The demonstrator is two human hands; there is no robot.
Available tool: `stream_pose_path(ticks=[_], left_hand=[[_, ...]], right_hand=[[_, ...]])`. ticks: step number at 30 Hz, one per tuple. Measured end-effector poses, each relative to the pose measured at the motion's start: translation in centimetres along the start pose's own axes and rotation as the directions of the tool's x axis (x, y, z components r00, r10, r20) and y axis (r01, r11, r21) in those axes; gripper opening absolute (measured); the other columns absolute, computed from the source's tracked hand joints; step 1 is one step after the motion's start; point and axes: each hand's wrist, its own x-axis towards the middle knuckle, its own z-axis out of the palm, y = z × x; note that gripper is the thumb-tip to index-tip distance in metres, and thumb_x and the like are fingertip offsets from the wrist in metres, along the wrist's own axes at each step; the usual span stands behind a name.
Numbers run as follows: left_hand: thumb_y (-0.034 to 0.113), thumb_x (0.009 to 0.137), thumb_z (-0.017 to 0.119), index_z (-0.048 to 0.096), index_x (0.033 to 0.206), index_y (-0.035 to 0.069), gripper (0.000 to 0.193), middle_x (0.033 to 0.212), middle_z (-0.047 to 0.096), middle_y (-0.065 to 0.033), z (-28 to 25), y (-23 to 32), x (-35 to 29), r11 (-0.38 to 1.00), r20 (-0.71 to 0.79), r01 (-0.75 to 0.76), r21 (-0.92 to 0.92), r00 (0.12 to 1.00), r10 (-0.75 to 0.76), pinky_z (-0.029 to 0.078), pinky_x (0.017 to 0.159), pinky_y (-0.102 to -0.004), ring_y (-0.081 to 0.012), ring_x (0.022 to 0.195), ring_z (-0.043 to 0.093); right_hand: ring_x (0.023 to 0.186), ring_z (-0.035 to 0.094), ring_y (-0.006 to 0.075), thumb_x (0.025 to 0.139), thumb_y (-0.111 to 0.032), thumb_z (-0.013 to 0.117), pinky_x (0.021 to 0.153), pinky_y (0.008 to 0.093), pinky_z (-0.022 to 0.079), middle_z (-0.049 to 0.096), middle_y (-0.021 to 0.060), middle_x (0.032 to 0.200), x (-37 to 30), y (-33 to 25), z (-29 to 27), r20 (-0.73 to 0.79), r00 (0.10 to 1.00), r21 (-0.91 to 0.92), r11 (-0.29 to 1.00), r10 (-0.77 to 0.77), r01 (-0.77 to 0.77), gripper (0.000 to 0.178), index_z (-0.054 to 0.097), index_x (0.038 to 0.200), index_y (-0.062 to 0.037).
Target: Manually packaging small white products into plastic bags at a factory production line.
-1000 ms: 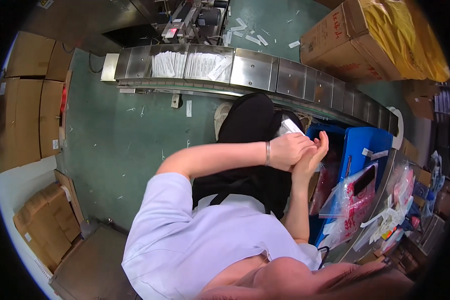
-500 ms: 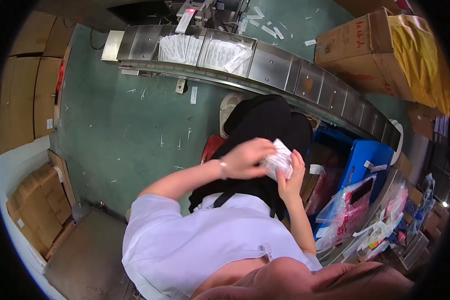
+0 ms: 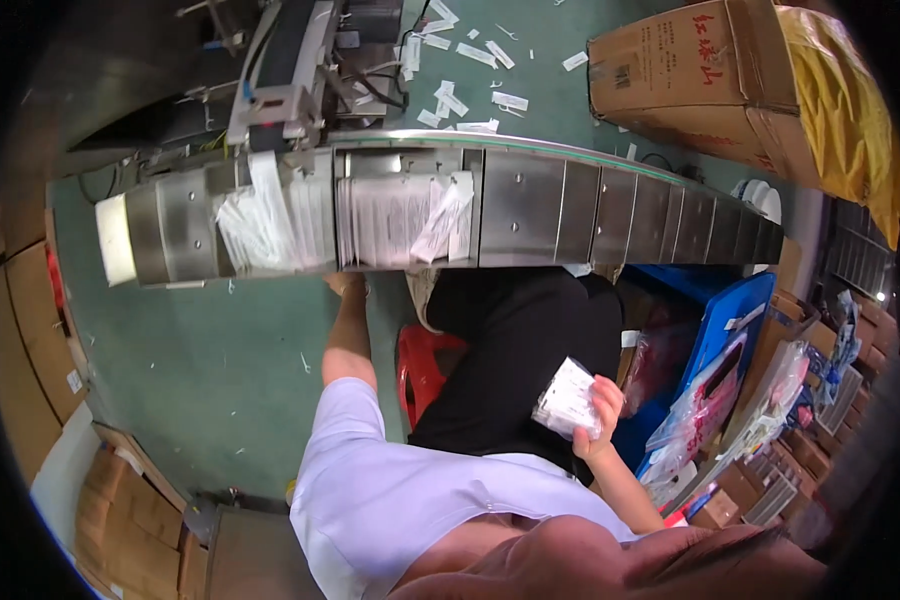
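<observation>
My right hand (image 3: 602,415) is closed around a bundle of flat white packets (image 3: 563,397) in clear wrap, above the black-trousered lap (image 3: 505,365). My left arm stretches forward, and my left hand (image 3: 346,284) is at the near side of a metal chain conveyor (image 3: 540,215). Its fingers are hidden behind the conveyor's edge, so their pose does not show. Just beyond that hand, one conveyor compartment holds a row of thin white packets (image 3: 390,220) with a few lying across them. The compartment to its left holds another loose pile of white packets (image 3: 265,225).
A machine (image 3: 285,90) stands behind the conveyor at left. Loose packets (image 3: 450,100) litter the green floor beyond. A large cardboard box (image 3: 680,80) with a yellow liner stands far right. Beside my right arm is a blue crate (image 3: 715,330) with plastic bags. A red stool (image 3: 420,365) is beneath me.
My left hand has left the bundle and reached forward to the conveyor. My right hand keeps the bundle, lower now. The view has shifted, and the conveyor appears nearer.
</observation>
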Motion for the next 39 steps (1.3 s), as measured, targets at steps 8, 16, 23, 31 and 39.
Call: stream_pose_path(ticks=[8, 16, 23, 31, 39], left_hand=[[0.024, 0.086, 0.057, 0.046, 0.119, 0.002, 0.041, 0.114, 0.056, -0.0142, -0.4, -6.4, -2.9, 0.972, 0.038, 0.073, -0.224, 0.997, -0.066, 0.044, 0.087, -0.0357, -0.0257, 0.1, 0.055], [0.014, 0.087, 0.058, 0.046, 0.115, 0.001, 0.033, 0.106, 0.058, -0.0131, 2.2, 0.8, -10.9, 0.92, 0.104, -0.323, 0.221, 0.946, 0.307, 0.045, 0.083, -0.0315, -0.0186, 0.093, 0.056], [0.006, 0.087, 0.059, 0.048, 0.093, 0.001, 0.013, 0.083, 0.054, -0.0031, 2.0, 22.8, -32.0, 0.867, 0.122, -0.405, 0.29, 0.914, 0.387, 0.045, 0.064, -0.0234, -0.0082, 0.073, 0.05], [0.005, 0.084, 0.063, 0.054, 0.096, 0.001, 0.015, 0.082, 0.053, -0.0027, 7.9, 34.9, -34.6, 0.547, 0.294, -0.817, 0.181, 0.576, 0.763, 0.042, 0.064, -0.0228, -0.0091, 0.07, 0.047], [0.021, 0.063, 0.08, 0.045, 0.12, 0.004, 0.069, 0.116, 0.051, -0.0146, 6.2, 30.3, -49.7, 0.047, 0.906, -0.948, -0.314, -0.284, 0.314, 0.043, 0.09, -0.0399, -0.033, 0.102, 0.053]], right_hand=[[0.101, 0.048, 0.0411, 0.077, -0.038, 0.055, 0.085, 0.0491, 0.039, 0.047, 0.0205, 0.111, -0.4, 0.0, 0.8, -0.003, 0.993, -0.07, 0.991, 0.116, -0.116, 0.05, 0.043, 0.114, -0.0057], [0.102, 0.048, 0.0409, 0.077, -0.037, 0.055, 0.086, 0.049, 0.039, 0.046, 0.021, 0.111, -0.1, 0.2, 0.1, 0.023, 0.995, -0.015, 0.995, 0.094, -0.094, 0.051, 0.042, 0.115, -0.0053], [0.104, 0.048, 0.0415, 0.079, -0.033, 0.056, 0.089, 0.0492, 0.039, 0.045, 0.0215, 0.114, -0.7, 0.7, 0.5, -0.066, 0.996, 0.021, 0.998, 0.056, -0.055, 0.052, 0.04, 0.12, -0.0045], [0.109, 0.047, 0.0388, 0.079, -0.018, 0.06, 0.091, 0.0453, 0.039, 0.043, 0.0228, 0.119, -2.2, 0.1, 0.4, -0.206, 0.978, 0.11, 0.994, 0.024, -0.001, 0.05, 0.039, 0.122, -0.0029], [0.109, 0.048, 0.0279, 0.077, -0.009, 0.058, 0.094, 0.0353, 0.038, 0.047, 0.0162, 0.118, -0.4, 0.3, -1.6, -0.126, 0.982, 0.197, 0.974, 0.142, -0.115, 0.043, 0.045, 0.117, 0.0002]])
